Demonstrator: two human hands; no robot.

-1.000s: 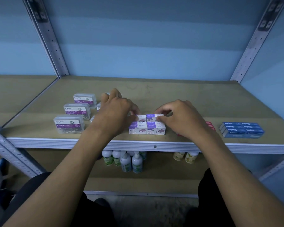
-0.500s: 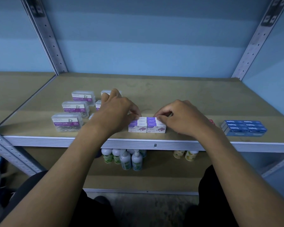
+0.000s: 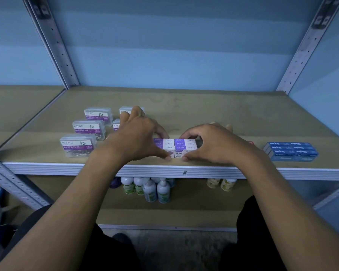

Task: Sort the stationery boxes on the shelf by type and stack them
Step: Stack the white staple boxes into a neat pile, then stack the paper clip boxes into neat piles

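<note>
Two side-by-side stacks of small purple-and-white staple boxes (image 3: 175,147) sit near the shelf's front edge. My left hand (image 3: 137,137) grips the left side of the stacks, thumb at the front, fingers behind. My right hand (image 3: 215,143) grips the right side in the same pinch. Clear paper clip boxes (image 3: 77,145) lie in a row at the left, with more partly hidden behind my left hand. A block of blue staple boxes (image 3: 291,151) stands at the right. A red box (image 3: 250,143) peeks out behind my right wrist.
The wooden shelf board (image 3: 204,110) has a metal front rail (image 3: 184,172). Perforated metal uprights (image 3: 53,42) stand at the back left and back right. On the lower shelf stand several small white bottles (image 3: 151,189) and two yellowish ones (image 3: 220,183).
Both thumbs have dropped to the front of the staple stacks, and both hands now squeeze them from both sides. The top boxes sit flush on the stacks.
</note>
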